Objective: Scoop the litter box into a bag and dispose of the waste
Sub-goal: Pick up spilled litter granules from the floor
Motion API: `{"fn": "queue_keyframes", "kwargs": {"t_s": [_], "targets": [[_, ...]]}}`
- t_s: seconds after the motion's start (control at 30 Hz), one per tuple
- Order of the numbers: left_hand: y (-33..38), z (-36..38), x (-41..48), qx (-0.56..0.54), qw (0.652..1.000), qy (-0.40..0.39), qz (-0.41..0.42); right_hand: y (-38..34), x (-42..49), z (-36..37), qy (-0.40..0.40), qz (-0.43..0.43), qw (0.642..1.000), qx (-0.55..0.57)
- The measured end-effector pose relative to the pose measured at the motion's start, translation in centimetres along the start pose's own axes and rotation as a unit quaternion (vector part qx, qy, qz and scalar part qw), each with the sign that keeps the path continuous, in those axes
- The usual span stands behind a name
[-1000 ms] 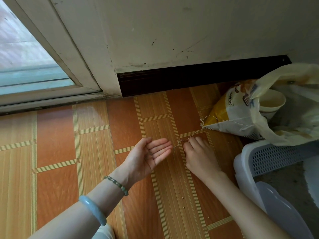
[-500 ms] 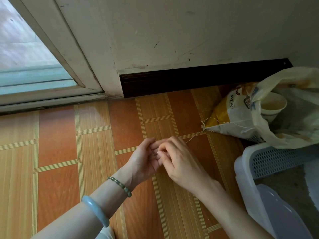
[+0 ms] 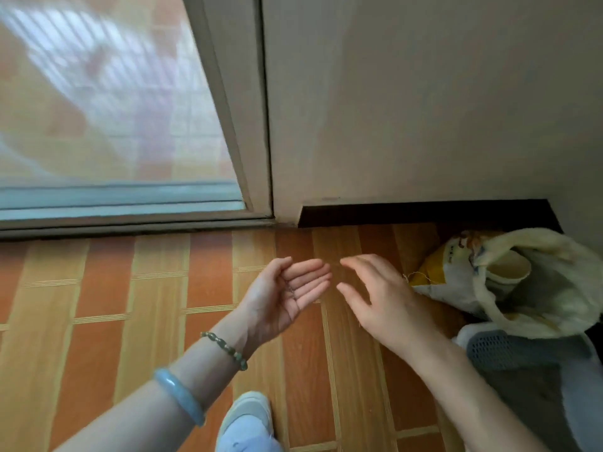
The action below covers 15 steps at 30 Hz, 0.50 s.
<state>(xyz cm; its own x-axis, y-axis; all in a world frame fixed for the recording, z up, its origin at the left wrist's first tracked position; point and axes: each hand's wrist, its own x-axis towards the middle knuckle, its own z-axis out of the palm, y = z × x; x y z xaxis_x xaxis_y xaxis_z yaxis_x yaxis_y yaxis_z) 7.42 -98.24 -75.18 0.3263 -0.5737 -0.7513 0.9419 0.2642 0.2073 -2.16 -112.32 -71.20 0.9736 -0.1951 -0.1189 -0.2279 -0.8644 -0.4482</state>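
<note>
Orange tiled floor (image 3: 104, 288), beige wall (image 3: 408, 109) (litter box (image 3: 509, 349) nearby)

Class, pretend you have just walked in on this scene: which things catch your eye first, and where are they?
First, the two bare hands at mid-frame above the orange tiled floor: the left hand palm up, the right hand open close beside it. Then the pale bag slumped at the right edge, just above the grey litter box in the lower right corner.

Tiled floor (image 3: 107, 288): alternating orange and tan wood-grain panels, edged by pale striped bands. Smooth pale blue bangle (image 3: 179, 396); green beaded bracelet (image 3: 225, 349). Yellow-and-white printed sack (image 3: 447, 282); grey plastic litter box (image 3: 509, 349), perforated in a grid.
</note>
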Motion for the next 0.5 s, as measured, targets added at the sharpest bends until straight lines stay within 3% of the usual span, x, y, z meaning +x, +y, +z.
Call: {"fn": "queue_keyframes", "kwargs": {"t_s": [0.27,0.5], "targets": [[9.9,7.7,-22.6,-0.086,0.992,0.011,0.09,-17.8,0.9,-16.1,-0.011,-0.078,0.996,-0.044],[12.3,15.5,-44.9,-0.185,0.968,0.039,0.166,-32.6,-3.2,-32.5,-0.025,-0.182,0.981,-0.065]]}}
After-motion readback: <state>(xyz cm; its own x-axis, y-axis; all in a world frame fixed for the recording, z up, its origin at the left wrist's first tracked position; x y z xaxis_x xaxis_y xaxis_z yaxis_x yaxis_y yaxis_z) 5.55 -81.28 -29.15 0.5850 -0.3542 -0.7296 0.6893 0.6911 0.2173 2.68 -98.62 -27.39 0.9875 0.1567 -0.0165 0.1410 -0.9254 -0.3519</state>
